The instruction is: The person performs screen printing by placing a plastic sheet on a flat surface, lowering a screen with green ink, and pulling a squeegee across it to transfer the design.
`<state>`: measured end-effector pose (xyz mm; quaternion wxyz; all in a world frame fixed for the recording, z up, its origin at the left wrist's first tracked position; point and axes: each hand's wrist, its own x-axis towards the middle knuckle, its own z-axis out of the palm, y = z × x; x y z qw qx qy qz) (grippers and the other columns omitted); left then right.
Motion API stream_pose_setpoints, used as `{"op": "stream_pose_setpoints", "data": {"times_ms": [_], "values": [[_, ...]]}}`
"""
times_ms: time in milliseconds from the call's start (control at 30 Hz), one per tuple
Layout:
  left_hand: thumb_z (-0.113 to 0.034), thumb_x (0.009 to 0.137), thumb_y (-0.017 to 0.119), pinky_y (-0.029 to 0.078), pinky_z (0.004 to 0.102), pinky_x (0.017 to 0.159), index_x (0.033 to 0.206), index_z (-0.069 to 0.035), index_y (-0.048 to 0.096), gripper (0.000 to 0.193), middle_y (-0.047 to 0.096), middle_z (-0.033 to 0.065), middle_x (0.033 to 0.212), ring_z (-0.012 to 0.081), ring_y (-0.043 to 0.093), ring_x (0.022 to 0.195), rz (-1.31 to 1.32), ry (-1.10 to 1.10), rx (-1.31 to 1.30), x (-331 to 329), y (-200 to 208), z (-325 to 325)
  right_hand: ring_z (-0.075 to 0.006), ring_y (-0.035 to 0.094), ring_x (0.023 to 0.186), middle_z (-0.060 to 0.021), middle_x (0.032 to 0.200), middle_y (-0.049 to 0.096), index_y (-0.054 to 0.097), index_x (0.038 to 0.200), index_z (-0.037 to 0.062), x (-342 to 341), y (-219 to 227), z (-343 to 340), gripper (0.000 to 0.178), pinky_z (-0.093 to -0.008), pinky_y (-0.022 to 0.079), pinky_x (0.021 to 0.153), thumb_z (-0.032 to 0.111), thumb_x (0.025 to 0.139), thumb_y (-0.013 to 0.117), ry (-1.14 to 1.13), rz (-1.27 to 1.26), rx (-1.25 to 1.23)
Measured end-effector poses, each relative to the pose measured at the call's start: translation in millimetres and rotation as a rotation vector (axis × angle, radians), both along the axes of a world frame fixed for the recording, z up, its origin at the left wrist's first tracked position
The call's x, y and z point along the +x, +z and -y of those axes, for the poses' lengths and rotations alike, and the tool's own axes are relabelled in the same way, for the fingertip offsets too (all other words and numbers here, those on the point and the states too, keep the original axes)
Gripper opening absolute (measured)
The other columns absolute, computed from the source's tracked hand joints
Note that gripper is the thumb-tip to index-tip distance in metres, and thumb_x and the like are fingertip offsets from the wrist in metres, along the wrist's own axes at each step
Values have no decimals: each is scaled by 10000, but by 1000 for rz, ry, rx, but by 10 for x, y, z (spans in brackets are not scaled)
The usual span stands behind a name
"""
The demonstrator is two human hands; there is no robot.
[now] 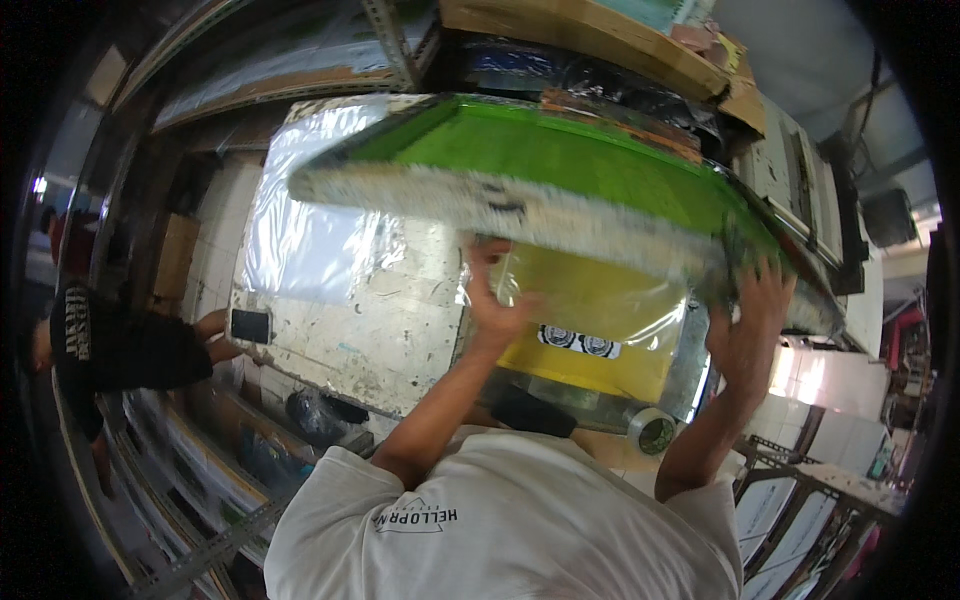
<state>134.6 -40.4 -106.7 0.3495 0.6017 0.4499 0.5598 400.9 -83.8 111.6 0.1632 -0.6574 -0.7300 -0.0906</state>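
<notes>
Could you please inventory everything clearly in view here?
Worn flat worktable: one, whitish, centre
Rectangular framed screen: one, green, pale-edged, over worktable
Thin plastic sheet: one, clear, worktable's upper left
Glossy flat panel: one, yellow, right of centre
Printed strip: one, black and white, on panel
Phone-like rectangle: one, black, worktable's left edge
Tape roll: one, pale, near panel
Cardboard: several pieces, brown, left, top
Slotted metal racks: several, grey, around
Co-worker: one, black shirt, far left
Left hand: one, bare, screen's near edge
Right hand: one, bare, screen's right end

Both forearms (440, 410) reach forward, the left hand (503, 312) over the surface (390, 345), thumb spread, the right hand (745, 325) near its right edge, fingers raised.
</notes>
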Motion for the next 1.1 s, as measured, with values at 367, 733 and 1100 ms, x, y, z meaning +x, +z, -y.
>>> {"op": "stream_pose_setpoints", "data": {"times_ms": [367, 733, 1100], "values": [[3, 580, 794, 484, 311, 802, 1293, 18, 378, 825, 561, 87, 1091, 200, 555, 982, 218, 437, -302, -1659, -248, 571, -443, 326, 1291, -290, 1344, 394, 491, 1253, 29, -344, -645, 357, 602, -534, 242, 1086, 111, 694, 697, -29, -226, -732], [-161, 585, 877, 412, 360, 951, 1321, 1, 346, 922, 511, 114, 1202, 240, 514, 1100, 160, 422, -265, -1564, -672, 670, -385, 370, 1278, -208, 1370, 401, 425, 1338, 88, 198, -1999, -2776, 608, -507, 285, 1045, 126, 777, 657, 96, 194, -216], [-120, 656, 764, 381, 343, 958, 1338, -15, 334, 814, 491, 100, 1208, 235, 496, 1096, 182, 397, -228, -1557, -677, 723, -377, 570, 975, -196, 1044, 607, 536, 1186, 89, 174, -2219, -2851, 501, -468, 433, 833, 31, 693, 604, 335, -18, -86]]}}
